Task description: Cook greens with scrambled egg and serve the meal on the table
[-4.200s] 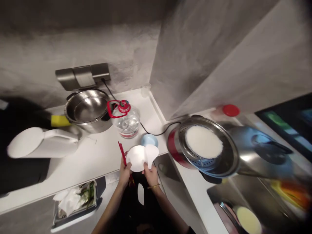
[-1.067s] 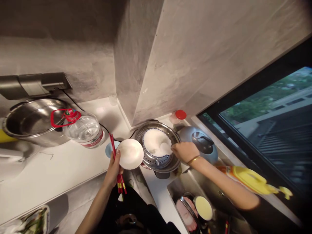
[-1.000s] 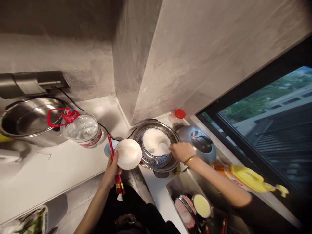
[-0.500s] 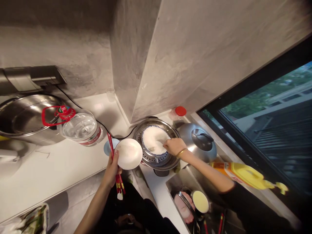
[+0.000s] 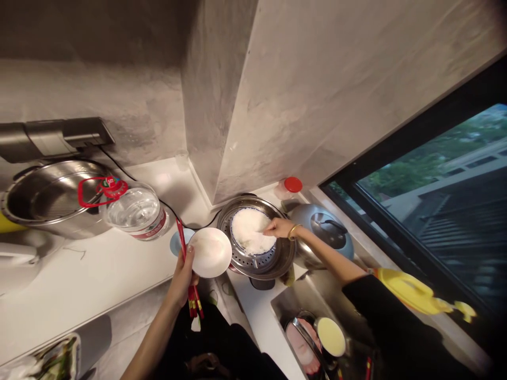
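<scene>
My left hand (image 5: 182,275) holds a white bowl (image 5: 210,252) and a pair of red chopsticks (image 5: 182,240) together, just left of a steel steamer pan (image 5: 279,263). The pan holds a dish of white rice (image 5: 246,232). My right hand (image 5: 278,227) reaches over the far right side of the rice, with its fingers closed on a white rice paddle. The paddle's blade is hard to tell apart from the rice. A gold bangle sits on that wrist.
A large water bottle (image 5: 137,211) with a red handle and a big steel pot (image 5: 43,195) stand on the white counter at left. A small blue dish (image 5: 175,243) lies behind the bowl. A steel lid (image 5: 330,228), a red-capped jar (image 5: 292,186), a yellow bottle (image 5: 412,293) and a sink with dishes (image 5: 317,332) are at right.
My right hand has moved from the steamer's right rim in over the rice and toward its far side. The left hand with bowl and chopsticks has stayed almost still.
</scene>
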`<action>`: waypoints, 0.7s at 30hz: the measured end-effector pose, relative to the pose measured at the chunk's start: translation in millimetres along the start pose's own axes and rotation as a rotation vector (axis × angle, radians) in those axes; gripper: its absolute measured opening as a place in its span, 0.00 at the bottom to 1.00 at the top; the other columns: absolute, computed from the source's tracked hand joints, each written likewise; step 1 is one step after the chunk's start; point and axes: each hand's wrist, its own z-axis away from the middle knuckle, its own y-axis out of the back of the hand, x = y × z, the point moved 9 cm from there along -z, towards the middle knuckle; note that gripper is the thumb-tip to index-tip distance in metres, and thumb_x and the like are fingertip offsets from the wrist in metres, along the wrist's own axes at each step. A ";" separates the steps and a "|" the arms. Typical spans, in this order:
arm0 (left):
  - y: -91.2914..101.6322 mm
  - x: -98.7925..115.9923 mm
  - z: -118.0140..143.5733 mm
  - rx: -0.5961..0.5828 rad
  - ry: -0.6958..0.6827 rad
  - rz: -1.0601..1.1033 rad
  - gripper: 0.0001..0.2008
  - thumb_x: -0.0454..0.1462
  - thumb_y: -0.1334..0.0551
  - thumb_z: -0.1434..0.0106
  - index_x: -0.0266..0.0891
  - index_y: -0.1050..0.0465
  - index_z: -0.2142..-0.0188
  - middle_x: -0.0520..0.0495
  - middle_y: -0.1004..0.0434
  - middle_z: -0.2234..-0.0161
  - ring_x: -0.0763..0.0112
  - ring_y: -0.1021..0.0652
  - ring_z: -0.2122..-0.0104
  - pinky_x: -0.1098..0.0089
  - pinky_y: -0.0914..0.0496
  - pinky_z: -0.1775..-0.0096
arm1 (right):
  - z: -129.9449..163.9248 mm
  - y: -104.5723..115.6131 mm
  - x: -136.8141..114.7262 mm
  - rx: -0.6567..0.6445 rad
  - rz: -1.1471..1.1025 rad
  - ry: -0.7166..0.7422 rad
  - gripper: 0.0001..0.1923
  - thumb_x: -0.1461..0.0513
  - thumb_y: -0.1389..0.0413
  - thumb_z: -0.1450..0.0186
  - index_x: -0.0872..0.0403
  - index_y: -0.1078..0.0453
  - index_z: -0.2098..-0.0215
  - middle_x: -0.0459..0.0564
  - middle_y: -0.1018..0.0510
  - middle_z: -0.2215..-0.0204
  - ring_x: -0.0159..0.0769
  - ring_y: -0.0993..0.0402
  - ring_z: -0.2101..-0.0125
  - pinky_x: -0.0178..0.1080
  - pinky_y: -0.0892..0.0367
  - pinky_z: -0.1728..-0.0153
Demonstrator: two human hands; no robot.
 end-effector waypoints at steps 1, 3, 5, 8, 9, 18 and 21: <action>0.0 0.4 0.2 0.001 0.001 0.003 0.34 0.59 0.44 0.47 0.42 0.42 0.47 0.63 0.48 0.86 0.82 0.46 0.88 0.80 0.51 0.86 | 0.0 -5.7 4.0 -0.074 -0.046 -0.022 0.20 0.53 0.48 0.43 0.60 0.26 0.81 0.40 0.42 0.90 0.24 0.48 0.84 0.33 0.51 0.81; 0.3 1.3 0.8 0.006 0.000 0.008 0.35 0.59 0.43 0.47 0.42 0.42 0.47 0.62 0.47 0.85 0.82 0.46 0.88 0.80 0.51 0.86 | 1.0 -13.0 9.1 -0.176 -0.084 -0.042 0.23 0.50 0.49 0.43 0.60 0.27 0.81 0.39 0.44 0.89 0.24 0.50 0.84 0.33 0.52 0.81; 1.3 3.3 1.6 0.022 -0.013 0.007 0.35 0.59 0.42 0.48 0.41 0.42 0.48 0.62 0.46 0.84 0.82 0.45 0.88 0.79 0.50 0.86 | 2.6 -12.0 12.6 -0.190 -0.097 -0.051 0.24 0.47 0.49 0.45 0.58 0.31 0.84 0.39 0.45 0.90 0.24 0.51 0.84 0.33 0.53 0.82; 1.5 7.0 3.0 0.038 -0.036 0.002 0.35 0.59 0.42 0.49 0.41 0.42 0.48 0.62 0.46 0.83 0.83 0.45 0.87 0.79 0.50 0.86 | 9.3 -6.6 12.9 -0.197 -0.193 -0.053 0.25 0.44 0.50 0.45 0.55 0.38 0.86 0.39 0.47 0.89 0.24 0.53 0.84 0.34 0.55 0.82; 0.5 8.0 3.3 0.034 -0.042 0.002 0.35 0.59 0.42 0.48 0.41 0.42 0.48 0.62 0.46 0.83 0.83 0.45 0.87 0.79 0.50 0.86 | 12.4 -1.8 10.8 -0.181 -0.228 -0.043 0.25 0.44 0.51 0.44 0.55 0.40 0.86 0.39 0.48 0.88 0.24 0.53 0.83 0.34 0.55 0.81; -21.7 8.8 1.9 -0.006 -0.060 0.027 0.34 0.59 0.41 0.49 0.42 0.42 0.50 0.62 0.47 0.83 0.83 0.46 0.88 0.79 0.52 0.85 | 42.1 46.0 -67.8 0.024 -0.199 0.085 0.31 0.41 0.54 0.42 0.59 0.25 0.70 0.47 0.25 0.77 0.33 0.36 0.75 0.36 0.42 0.73; -32.4 4.6 0.9 -0.029 -0.039 0.069 0.33 0.60 0.43 0.48 0.42 0.42 0.51 0.62 0.47 0.83 0.84 0.47 0.87 0.80 0.53 0.85 | 53.6 41.6 -112.8 0.176 0.157 0.039 0.27 0.45 0.57 0.37 0.53 0.23 0.69 0.49 0.22 0.77 0.35 0.32 0.76 0.35 0.45 0.74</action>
